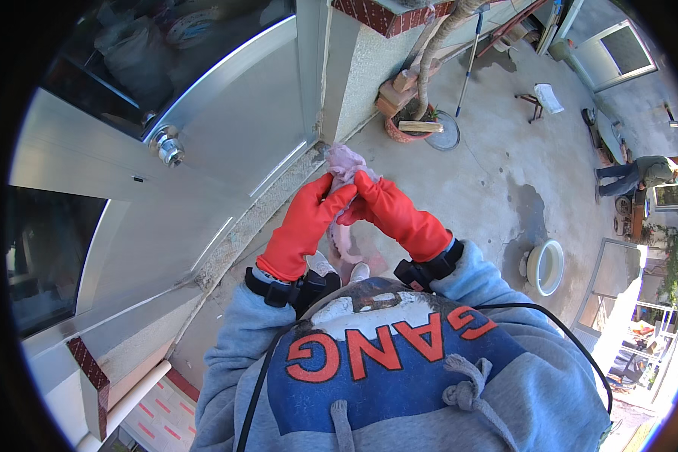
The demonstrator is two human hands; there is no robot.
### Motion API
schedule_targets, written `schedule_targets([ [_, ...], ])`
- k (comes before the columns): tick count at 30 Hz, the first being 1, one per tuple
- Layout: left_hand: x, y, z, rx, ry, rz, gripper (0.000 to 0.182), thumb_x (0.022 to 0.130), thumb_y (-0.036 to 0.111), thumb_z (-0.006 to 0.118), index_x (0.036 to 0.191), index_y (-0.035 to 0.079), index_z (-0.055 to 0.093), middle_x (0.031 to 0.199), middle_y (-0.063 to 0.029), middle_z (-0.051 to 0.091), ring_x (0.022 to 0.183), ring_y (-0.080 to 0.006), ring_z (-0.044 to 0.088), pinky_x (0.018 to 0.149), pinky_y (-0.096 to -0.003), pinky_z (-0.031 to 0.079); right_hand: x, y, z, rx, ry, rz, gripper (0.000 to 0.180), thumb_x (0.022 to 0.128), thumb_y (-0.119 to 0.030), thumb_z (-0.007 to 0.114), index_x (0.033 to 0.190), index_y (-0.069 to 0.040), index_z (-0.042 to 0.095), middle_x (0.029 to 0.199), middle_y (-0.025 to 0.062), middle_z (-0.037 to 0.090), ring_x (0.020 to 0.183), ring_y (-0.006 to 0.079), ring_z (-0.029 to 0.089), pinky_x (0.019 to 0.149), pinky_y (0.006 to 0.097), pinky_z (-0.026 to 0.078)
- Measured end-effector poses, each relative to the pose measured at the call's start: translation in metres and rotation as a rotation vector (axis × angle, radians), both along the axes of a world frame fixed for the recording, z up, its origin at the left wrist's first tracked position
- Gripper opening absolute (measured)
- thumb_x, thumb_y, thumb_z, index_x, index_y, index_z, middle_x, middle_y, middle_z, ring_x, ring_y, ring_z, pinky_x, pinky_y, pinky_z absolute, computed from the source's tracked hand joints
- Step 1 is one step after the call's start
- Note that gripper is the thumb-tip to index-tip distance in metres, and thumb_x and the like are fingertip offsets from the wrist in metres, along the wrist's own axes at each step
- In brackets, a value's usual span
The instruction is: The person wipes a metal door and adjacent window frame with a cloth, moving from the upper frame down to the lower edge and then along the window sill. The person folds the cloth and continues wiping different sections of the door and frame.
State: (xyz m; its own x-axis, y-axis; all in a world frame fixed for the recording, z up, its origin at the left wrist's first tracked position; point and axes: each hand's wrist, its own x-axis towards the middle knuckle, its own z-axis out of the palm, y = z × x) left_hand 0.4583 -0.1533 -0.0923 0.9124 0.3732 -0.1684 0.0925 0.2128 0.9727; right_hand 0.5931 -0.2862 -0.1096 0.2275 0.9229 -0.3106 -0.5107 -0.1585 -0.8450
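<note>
A crumpled pink cloth [347,160] is bunched up between my two hands, in front of my body. My left hand [308,217], in a red rubber glove, grips it from the left. On the other side my right hand [392,209], gloved the same way, holds it with the fingertips near those of the left. A strip of the cloth hangs below the hands toward my shoes [360,272]. Part of the fabric is hidden behind the fingers. To my left stands a metal door [243,101] with a glass pane and a round knob [168,148].
A potted tree [409,127] stands beside the wall corner, with bricks and a round lid [445,131] by it. A long pole [470,68] leans nearby. On the concrete at right is a pale basin [545,267] by a wet patch. Another person [635,174] bends over farther right.
</note>
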Motion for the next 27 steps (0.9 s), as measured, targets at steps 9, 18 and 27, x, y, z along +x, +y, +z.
schedule_targets([
  [9, 0.031, 0.002, -0.029, 0.547, -0.181, 0.000, 0.045, 0.108, 0.028, 0.045, 0.147, 0.006, 0.045, 0.138, -0.0146, 0.058, 0.127, -0.0222, 0.056, 0.107, -0.0337, 0.043, 0.050, -0.062, -0.001, 0.070, 0.085, -0.212, 0.060, 0.099, -0.043, 0.061, 0.137, 0.001, 0.050, 0.124, 0.0163, 0.063, 0.112, 0.0276, 0.064, 0.093, 0.0412, 0.056],
  [18, 0.090, -0.037, 0.008, 0.621, -0.139, -0.079, 0.057, 0.106, 0.032, 0.050, 0.154, 0.007, 0.032, 0.138, -0.0133, 0.059, 0.127, -0.0272, 0.057, 0.108, -0.0365, 0.043, 0.157, -0.214, 0.020, 0.405, 0.172, -0.373, 0.059, 0.098, -0.041, 0.064, 0.142, -0.004, 0.050, 0.136, 0.0127, 0.059, 0.126, 0.0261, 0.056, 0.109, 0.0416, 0.043],
  [27, 0.209, -0.169, -0.002, -0.230, 0.266, -0.433, 0.043, 0.089, 0.018, 0.073, 0.125, -0.004, 0.063, 0.117, -0.0133, 0.069, 0.106, -0.0240, 0.067, 0.093, -0.0384, 0.054, 0.233, -0.382, -0.004, -0.143, -0.048, -0.526, 0.030, 0.091, -0.014, 0.070, 0.118, 0.000, 0.065, 0.111, 0.0110, 0.070, 0.100, 0.0224, 0.067, 0.091, 0.0396, 0.053],
])
